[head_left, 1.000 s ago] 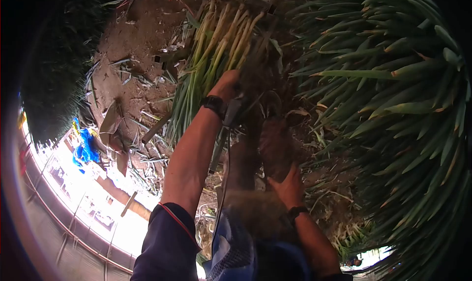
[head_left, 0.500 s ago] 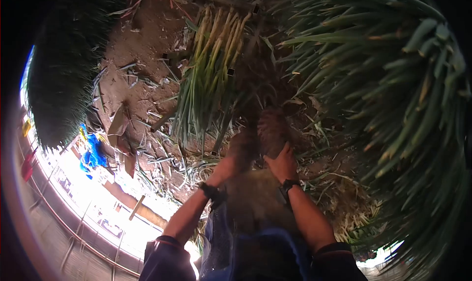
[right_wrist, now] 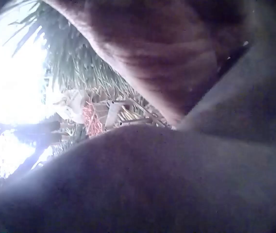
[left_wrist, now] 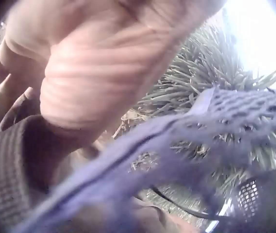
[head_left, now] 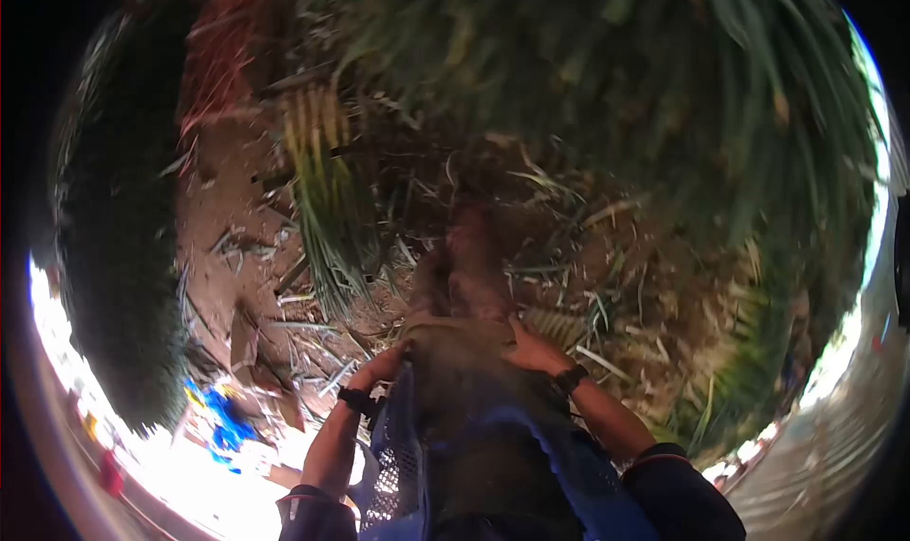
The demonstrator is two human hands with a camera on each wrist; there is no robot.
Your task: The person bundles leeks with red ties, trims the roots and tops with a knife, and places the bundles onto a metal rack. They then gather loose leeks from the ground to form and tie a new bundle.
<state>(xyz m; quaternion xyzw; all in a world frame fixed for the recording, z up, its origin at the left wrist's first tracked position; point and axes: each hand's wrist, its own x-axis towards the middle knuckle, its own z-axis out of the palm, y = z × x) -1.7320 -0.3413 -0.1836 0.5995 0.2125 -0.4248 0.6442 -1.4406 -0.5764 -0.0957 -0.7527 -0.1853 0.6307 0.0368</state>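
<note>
My left hand (head_left: 384, 366) lies low at the left side of the knees, with the wristband above the edge of a blue mesh garment (head_left: 393, 446). In the left wrist view its palm shows beside the mesh fabric, fingers extended away. My right hand (head_left: 536, 350) rests at the right knee, thumb toward the brownish cloth (head_left: 464, 351) over the lap. Close up in the right wrist view, the palm lies against cloth. Neither hand shows anything held. Ahead on the ground is a bundle of green onions (head_left: 327, 162), pale stem ends pointing away from me.
A large heap of green onions (head_left: 607, 58) fills the upper right, blurred. Another dark heap (head_left: 123, 219) stands at the left. Red strings (head_left: 223, 53) lie at the far left, a blue plastic thing (head_left: 227, 423) lower down. Leaf scraps litter the brown soil (head_left: 213, 214).
My left hand has come back from the onion bundle to beside the left knee. The right hand has drawn back slightly toward the lap. The head view has swung to the right.
</note>
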